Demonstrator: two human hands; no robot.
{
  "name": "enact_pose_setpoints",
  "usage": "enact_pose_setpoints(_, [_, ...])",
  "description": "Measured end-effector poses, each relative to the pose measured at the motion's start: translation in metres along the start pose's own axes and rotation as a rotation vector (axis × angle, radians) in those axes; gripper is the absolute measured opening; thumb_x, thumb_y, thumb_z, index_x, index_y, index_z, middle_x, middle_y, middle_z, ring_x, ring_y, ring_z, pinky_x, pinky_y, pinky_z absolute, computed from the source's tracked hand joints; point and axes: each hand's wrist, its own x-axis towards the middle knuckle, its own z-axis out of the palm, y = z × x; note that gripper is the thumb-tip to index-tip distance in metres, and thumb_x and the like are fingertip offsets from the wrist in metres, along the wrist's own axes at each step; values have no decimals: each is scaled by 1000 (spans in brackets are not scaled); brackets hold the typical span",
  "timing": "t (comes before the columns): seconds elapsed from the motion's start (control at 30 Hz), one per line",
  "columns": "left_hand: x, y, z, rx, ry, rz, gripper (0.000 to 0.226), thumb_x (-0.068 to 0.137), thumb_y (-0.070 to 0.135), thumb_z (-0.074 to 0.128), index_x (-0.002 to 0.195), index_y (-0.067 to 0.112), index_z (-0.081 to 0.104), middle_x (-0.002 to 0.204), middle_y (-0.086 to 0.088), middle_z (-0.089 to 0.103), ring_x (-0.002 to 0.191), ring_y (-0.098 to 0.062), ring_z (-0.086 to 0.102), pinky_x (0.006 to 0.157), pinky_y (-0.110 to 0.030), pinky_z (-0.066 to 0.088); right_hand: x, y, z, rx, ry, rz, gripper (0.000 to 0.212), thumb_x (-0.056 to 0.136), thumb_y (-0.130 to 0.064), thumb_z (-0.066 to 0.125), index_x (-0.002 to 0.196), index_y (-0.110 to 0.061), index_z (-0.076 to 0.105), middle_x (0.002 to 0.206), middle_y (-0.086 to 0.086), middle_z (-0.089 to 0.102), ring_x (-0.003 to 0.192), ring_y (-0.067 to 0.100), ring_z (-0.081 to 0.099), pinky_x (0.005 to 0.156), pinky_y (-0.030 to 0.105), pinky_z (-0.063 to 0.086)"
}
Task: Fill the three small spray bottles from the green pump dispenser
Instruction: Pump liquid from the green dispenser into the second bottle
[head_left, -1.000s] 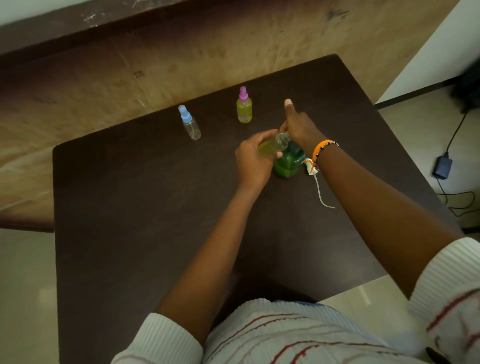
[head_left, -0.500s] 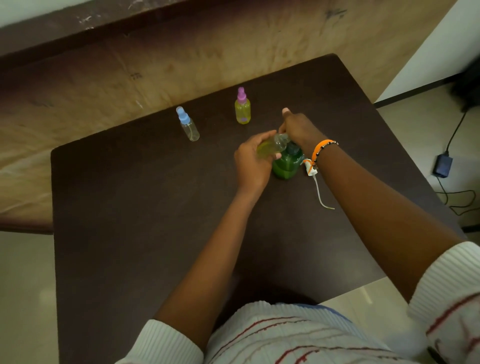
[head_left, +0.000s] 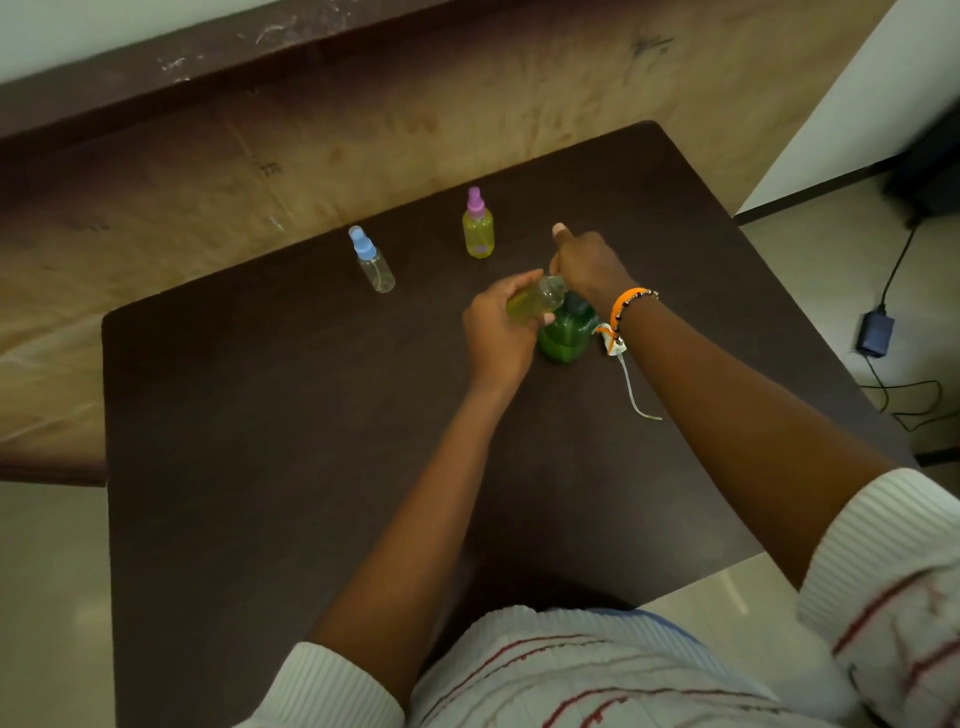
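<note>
The green pump dispenser (head_left: 563, 338) stands near the middle of the dark table (head_left: 260, 441). My right hand (head_left: 587, 265) rests on top of its pump, thumb raised. My left hand (head_left: 498, 332) holds an uncapped small spray bottle (head_left: 535, 299) tilted with its mouth at the pump's nozzle; yellow-green liquid shows inside. Farther back stand a pink-capped bottle (head_left: 478, 228) full of yellow liquid and a blue-capped bottle (head_left: 373, 262) that looks clear.
A white spray cap with a long dip tube (head_left: 631, 382) lies on the table just right of the dispenser. A wooden wall panel (head_left: 363, 130) rises behind the table. On the floor at right lie a black adapter and cable (head_left: 875, 332).
My right thumb dipped onto the pump half a second ago and is raised again. The left hand keeps the bottle at the nozzle. The camera shifted slightly.
</note>
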Motion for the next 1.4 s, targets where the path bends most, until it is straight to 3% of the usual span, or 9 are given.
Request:
enact_pose_setpoints(0.3, [-2, -3, 2, 30, -21, -7, 51, 64, -5, 74, 113, 7, 66, 112, -8, 68, 102, -16, 64, 91, -28, 50, 2, 8, 3, -75, 115, -41, 52, 97, -45, 27, 113, -9, 62, 120, 14, 63, 111, 34, 57, 93, 39, 40])
enact_pose_setpoints(0.47, [-1, 0, -1, -9, -24, 13, 51, 62, -6, 73, 111, 8, 67, 108, -7, 69, 96, -12, 64, 87, -24, 50, 5, 7, 0, -21, 31, -52, 50, 96, -47, 31, 76, -17, 66, 99, 10, 66, 98, 28, 59, 94, 40, 43])
enact_pose_setpoints(0.6, [1, -3, 1, 29, -27, 11, 51, 62, -5, 74, 112, 8, 67, 110, -8, 69, 99, -13, 64, 88, -22, 49, 4, 9, 1, 15, 56, -45, 49, 96, -44, 29, 100, -11, 66, 97, 7, 64, 107, 30, 60, 98, 42, 43])
enact_pose_setpoints(0.7, [2, -5, 1, 14, -29, -9, 52, 63, -5, 73, 113, 8, 67, 112, -8, 68, 103, -16, 64, 92, -27, 49, 4, 9, 3, -13, 99, -54, 48, 97, -41, 30, 108, -8, 63, 112, 15, 65, 109, 33, 59, 95, 40, 43])
enact_pose_setpoints(0.77, [2, -6, 2, 6, -29, -13, 52, 63, -6, 73, 113, 8, 66, 112, -8, 68, 103, -16, 63, 93, -29, 50, 6, 10, 3, -17, 93, -67, 45, 97, -42, 31, 100, -10, 62, 111, 16, 65, 108, 34, 59, 95, 41, 44])
enact_pose_setpoints(0.97, [0, -3, -1, -32, -28, 21, 51, 63, -8, 72, 111, 7, 67, 109, -8, 69, 97, -11, 63, 87, -22, 50, 12, 9, 2, 69, 34, -44, 47, 100, -33, 34, 58, -19, 53, 67, 0, 53, 78, 23, 53, 82, 33, 39])
enact_pose_setpoints(1.17, [2, -6, 1, -13, -36, -14, 52, 63, -8, 73, 113, 7, 66, 112, -10, 68, 103, -18, 64, 92, -27, 50, 7, 10, 4, 40, 92, -62, 34, 97, -36, 32, 84, -16, 56, 91, 8, 56, 95, 27, 57, 96, 42, 45])
enact_pose_setpoints(1.33, [3, -2, -3, -22, -42, 15, 52, 62, -8, 72, 112, 7, 67, 108, -7, 69, 98, -13, 64, 89, -25, 50, 11, 6, 0, 61, 52, -68, 43, 100, -28, 35, 60, -20, 51, 70, 3, 53, 67, 16, 50, 71, 28, 39])
enact_pose_setpoints(1.4, [3, -1, -3, -25, -44, 23, 52, 62, -8, 72, 111, 8, 67, 107, -6, 69, 96, -10, 62, 88, -24, 50, 11, 7, -1, 45, 4, -58, 40, 100, -24, 33, 63, -22, 46, 79, 9, 52, 63, 12, 44, 63, 27, 37])
